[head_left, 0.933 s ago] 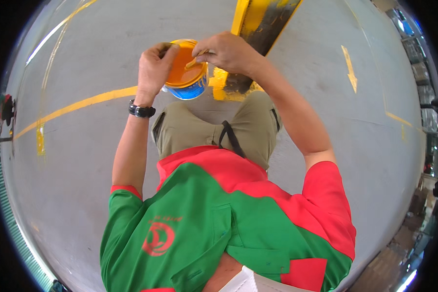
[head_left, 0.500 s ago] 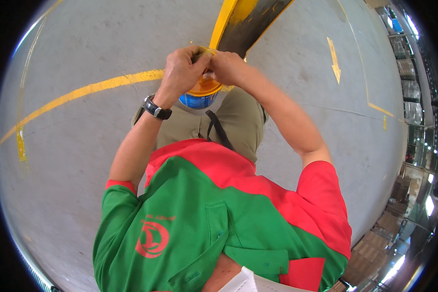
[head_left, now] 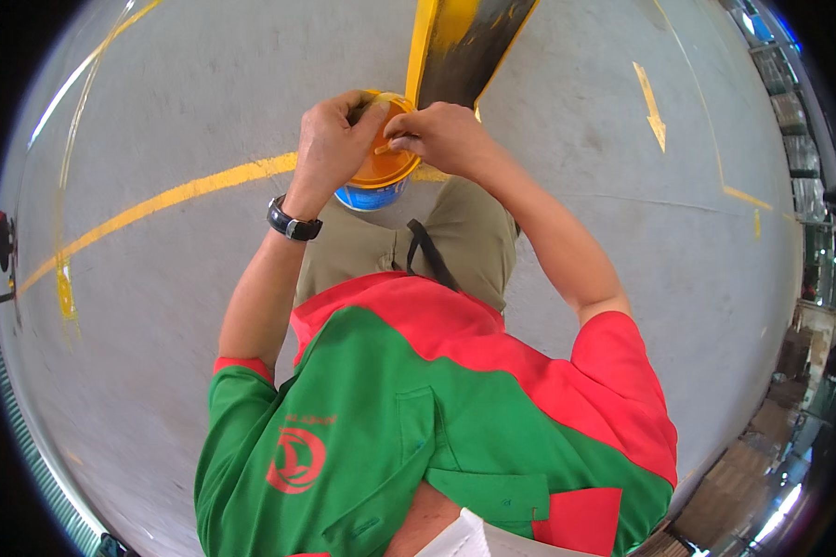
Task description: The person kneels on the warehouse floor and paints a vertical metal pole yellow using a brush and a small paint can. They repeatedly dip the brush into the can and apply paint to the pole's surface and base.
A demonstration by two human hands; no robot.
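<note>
A small round bucket [head_left: 372,198] with a blue side, a yellow rim and an orange top stands beyond my knees. I cannot tell whether the orange is a lid or the inside. My left hand [head_left: 337,144] is closed at the bucket's upper left edge, with thumb and fingers pinched near a pale yellowish bit; what it holds is not clear. Over the right part of the orange top, my right hand [head_left: 444,139] has its fingers drawn together in a pinch. A short yellowish piece [head_left: 382,148] shows at its fingertips, too small to name.
Just beyond the bucket rises a yellow-edged dark beam or post [head_left: 469,56]. A curved yellow line [head_left: 176,193] and a yellow arrow [head_left: 651,110] mark the grey floor. Stacked goods [head_left: 799,153] line the far right edge.
My hands were together over the bucket and have parted. The left has shifted slightly left, the right a little right and down. More of the orange top shows between them.
</note>
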